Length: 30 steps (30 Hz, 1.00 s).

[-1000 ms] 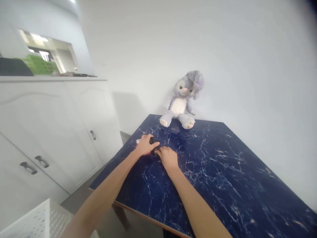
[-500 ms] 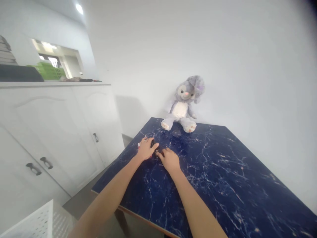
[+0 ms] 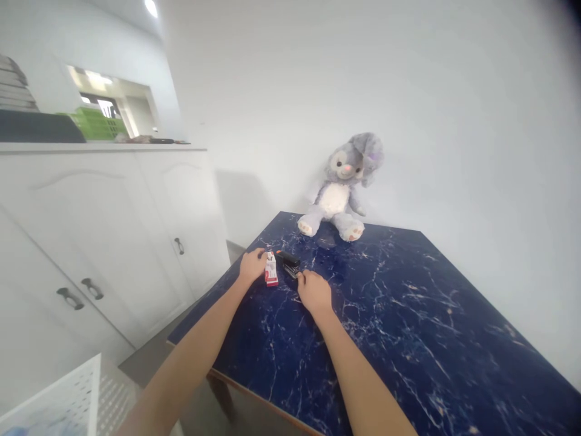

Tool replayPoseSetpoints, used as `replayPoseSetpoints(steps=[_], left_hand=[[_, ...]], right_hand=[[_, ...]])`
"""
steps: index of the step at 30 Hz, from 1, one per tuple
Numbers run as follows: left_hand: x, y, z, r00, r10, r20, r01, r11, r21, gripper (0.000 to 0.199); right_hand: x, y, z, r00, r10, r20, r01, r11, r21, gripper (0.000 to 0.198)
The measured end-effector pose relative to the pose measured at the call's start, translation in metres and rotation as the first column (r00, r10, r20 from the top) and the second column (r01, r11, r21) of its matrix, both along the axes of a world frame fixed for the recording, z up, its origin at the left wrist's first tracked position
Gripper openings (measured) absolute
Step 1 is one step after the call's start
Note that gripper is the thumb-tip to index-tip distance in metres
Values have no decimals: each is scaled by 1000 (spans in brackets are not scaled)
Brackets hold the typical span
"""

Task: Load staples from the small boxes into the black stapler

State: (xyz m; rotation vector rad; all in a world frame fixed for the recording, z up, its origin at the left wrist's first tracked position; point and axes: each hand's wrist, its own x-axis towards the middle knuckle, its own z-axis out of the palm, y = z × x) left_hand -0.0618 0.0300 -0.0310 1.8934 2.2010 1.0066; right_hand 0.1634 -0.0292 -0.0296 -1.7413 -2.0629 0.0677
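Note:
A small red and white box (image 3: 271, 274) lies on the dark blue marbled table. My left hand (image 3: 253, 264) is at its left side, fingers curled in against its upper edge. Just right of the box is a black stapler (image 3: 288, 260) with an orange spot at its far end; its jaw looks parted at the near end. My right hand (image 3: 315, 291) is closed at that near end, thumb and fingers pinching it. The right fingertips are partly hidden behind the hand.
A grey plush rabbit (image 3: 336, 194) sits against the wall at the table's back edge. White cabinets (image 3: 113, 242) stand on the left, with a green basket (image 3: 97, 124) on top. A white perforated basket (image 3: 97, 387) is at lower left, beside the table (image 3: 399, 315).
My left hand has moved left off the stapler to the box, so both objects now show more fully. My right hand stays at the stapler's near end. The view has shifted slightly.

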Motion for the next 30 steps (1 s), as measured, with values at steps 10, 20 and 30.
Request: replayPoseSetpoints(steps=[10,20,30], left_hand=[[-2,2,-3,999,-42,26,43,998,-38,33],[-1,1,-2,997,-62,55,63,998,-19,30],[-1,0,-3,995,-82,50,83,997,-12,30]], right_hand=[[0,-3,0,998,66,14,-67,998,12,34],[-1,-3,-3,994,109,5,-109,994,10,31],[-11,-15,3,963,253,-94,-247,966,71,24]])
